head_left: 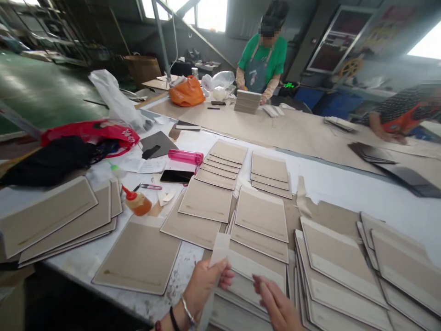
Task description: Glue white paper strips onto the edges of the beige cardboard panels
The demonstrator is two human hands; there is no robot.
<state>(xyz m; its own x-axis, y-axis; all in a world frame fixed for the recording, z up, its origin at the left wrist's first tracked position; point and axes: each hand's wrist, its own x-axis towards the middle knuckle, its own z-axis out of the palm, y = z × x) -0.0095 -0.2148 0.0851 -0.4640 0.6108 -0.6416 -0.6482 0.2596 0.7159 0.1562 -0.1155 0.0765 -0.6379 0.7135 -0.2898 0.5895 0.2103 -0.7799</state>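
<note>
My left hand (207, 282), wearing a bangle and a dark band, is closed with its thumb on a thin pale strip (219, 247), held tilted above the boards. What the strip is made of, I cannot tell. To its right, my right hand (275, 301) hovers apart from the strip, fingers loosely bent, nothing visible in them. Below both hands lies a stack of beige boards with pale bands (246, 276). Just beyond is another overlapping row of beige boards (262, 216). A single board (138, 257) with a brown glue-like streak lies left of my left hand.
A red-capped glue bottle (138, 202), a phone (177, 176) and a pink bottle (186, 156) stand or lie at left. More board stacks (341, 262) fill the right. Across the table, a person in green (263, 59) handles a stack; another person (396, 119) works at far right.
</note>
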